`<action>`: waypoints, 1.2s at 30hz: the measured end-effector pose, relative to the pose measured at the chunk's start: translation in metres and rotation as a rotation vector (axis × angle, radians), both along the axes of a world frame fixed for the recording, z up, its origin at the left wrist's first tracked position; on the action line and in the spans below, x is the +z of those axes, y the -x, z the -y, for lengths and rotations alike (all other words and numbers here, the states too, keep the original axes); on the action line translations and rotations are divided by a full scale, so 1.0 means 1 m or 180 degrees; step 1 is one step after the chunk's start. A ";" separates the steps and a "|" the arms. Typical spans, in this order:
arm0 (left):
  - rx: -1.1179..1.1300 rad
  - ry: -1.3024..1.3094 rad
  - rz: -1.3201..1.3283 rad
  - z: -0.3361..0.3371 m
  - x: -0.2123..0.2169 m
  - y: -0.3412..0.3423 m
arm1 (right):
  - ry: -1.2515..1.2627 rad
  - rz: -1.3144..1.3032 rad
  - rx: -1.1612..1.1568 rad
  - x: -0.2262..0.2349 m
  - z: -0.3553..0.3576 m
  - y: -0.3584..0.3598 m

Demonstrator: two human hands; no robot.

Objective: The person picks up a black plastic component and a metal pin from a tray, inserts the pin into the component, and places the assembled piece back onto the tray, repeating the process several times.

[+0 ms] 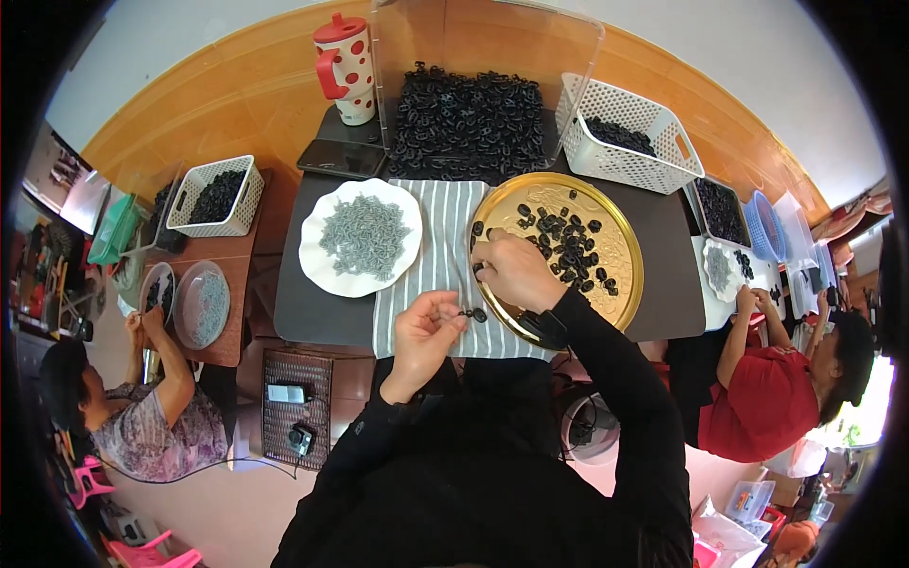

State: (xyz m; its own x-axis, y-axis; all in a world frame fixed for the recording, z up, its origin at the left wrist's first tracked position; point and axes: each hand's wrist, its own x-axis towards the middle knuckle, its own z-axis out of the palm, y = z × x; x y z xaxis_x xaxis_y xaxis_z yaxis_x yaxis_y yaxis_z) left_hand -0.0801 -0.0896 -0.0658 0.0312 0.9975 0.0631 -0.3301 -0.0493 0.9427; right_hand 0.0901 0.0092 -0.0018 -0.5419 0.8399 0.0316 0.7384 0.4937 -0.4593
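My left hand [424,339] pinches a small black oval part [478,315] between thumb and fingers, just above the grey-striped cloth [445,218]. Over the left side of a round gold tray [620,237], my right hand [519,273] has its fingers bent together. Dark bits show by its fingertips, but what it grips is mostly hidden. Loose black oval parts [573,248] are heaped on the tray around its middle. To the left, a white wavy-rimmed plate [320,270] carries a pile of small grey screw-like pieces [366,237].
A clear bin [592,57] full of black parts stands at the back, with a white perforated basket [653,175] to its right. A phone [341,158] lies beside a red-and-white tumbler [355,80]. Co-workers sit at tables left [151,426] and right [767,407].
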 end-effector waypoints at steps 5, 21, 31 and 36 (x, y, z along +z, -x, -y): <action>-0.0061 -0.0051 0.0061 0.001 -0.002 0.002 | -0.0472 -0.0642 0.0080 -0.013 0.005 -0.009; -0.0038 0.0058 -0.0071 0.004 0.010 -0.001 | -0.0376 -0.0928 -0.0754 -0.014 0.041 -0.064; -0.0653 0.0038 0.0228 0.007 0.042 -0.023 | 0.1800 -0.2949 -0.1042 0.012 0.061 -0.055; -0.0800 0.0145 0.0218 0.007 0.052 -0.031 | 0.2136 -0.4094 -0.1368 0.009 0.084 -0.038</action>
State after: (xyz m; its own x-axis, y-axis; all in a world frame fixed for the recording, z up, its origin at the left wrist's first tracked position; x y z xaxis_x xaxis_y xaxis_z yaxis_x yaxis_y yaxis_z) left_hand -0.0493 -0.0966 -0.0135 0.2756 0.9609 0.0287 -0.3896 0.0843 0.9171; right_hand 0.1281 -0.0752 0.0075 -0.1613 0.9733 -0.1631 -0.3002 -0.2058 -0.9314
